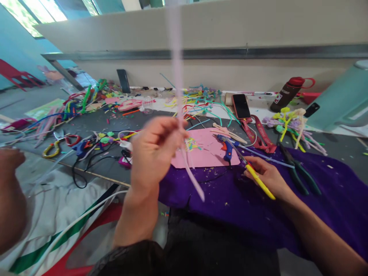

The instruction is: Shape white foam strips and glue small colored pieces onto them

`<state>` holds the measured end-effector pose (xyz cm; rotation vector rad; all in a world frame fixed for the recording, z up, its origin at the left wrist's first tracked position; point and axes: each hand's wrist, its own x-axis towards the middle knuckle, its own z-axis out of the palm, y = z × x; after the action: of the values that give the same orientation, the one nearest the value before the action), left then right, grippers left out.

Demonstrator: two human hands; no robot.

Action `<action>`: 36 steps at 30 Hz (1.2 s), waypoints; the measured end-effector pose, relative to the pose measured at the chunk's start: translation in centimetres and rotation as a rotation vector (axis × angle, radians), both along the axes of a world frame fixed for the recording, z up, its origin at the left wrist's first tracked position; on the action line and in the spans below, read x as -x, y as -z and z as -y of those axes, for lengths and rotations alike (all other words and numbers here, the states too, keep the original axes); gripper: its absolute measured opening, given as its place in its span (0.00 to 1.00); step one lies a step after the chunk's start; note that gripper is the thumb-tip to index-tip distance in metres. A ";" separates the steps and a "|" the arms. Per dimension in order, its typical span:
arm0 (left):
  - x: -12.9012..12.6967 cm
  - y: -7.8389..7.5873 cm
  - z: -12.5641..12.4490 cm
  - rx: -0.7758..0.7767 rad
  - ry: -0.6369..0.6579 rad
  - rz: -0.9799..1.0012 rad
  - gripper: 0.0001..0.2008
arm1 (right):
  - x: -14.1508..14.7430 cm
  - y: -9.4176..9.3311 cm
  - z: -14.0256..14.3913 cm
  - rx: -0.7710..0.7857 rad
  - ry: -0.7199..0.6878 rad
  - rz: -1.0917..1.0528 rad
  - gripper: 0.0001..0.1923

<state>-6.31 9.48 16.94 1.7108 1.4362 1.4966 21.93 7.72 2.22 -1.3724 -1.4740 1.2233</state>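
Note:
My left hand [156, 149] is raised over the table edge, its fingers pinched on a long, pale pink pipe cleaner [178, 69]. One end rises out of the top of the view and the other hangs below the hand; both hand and stem are slightly blurred. Low on the right, my right hand [268, 176] is closed around yellow-handled pliers [260, 182], whose thin metal tip points toward a blue glue gun [228, 151]. That glue gun lies on a pink sheet [207, 159] with small coloured scraps. Purple cloth [198, 188] spreads beneath the sheet and my right hand.
Green-handled pliers [300, 172] lie on the right, near a pipe-cleaner bundle [296, 124], a dark bottle [287, 94] and a large teal jug [339, 99]. A phone [241, 106] lies behind. Leftward are scissors [59, 143], another glue gun [82, 147] and another person's arm [11, 199].

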 end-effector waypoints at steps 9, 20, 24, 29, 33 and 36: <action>-2.6 11.9 1.8 0.856 0.577 0.717 0.17 | 1.3 -3.2 1.5 0.119 -0.120 -0.175 0.26; -2.8 12.8 2.7 0.819 0.441 0.685 0.16 | 0.8 -2.3 0.8 0.171 -0.098 -0.366 0.24; -3.9 12.5 2.3 0.795 0.435 0.720 0.09 | 0.4 -1.3 0.1 0.249 -0.112 -0.516 0.28; -7.0 12.5 2.4 0.829 0.533 0.654 0.08 | 0.4 -1.1 -0.2 0.255 -0.100 -0.572 0.28; -9.7 12.2 2.5 0.709 0.606 0.478 0.14 | 0.8 -0.7 0.1 0.226 -0.093 -0.556 0.25; -11.2 12.1 2.1 0.620 0.626 0.364 0.16 | 1.1 -0.5 0.5 0.208 -0.084 -0.490 0.20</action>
<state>4.89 7.43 4.79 1.2455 0.9091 0.8391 20.88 7.27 2.72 -1.0407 -1.0899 1.6643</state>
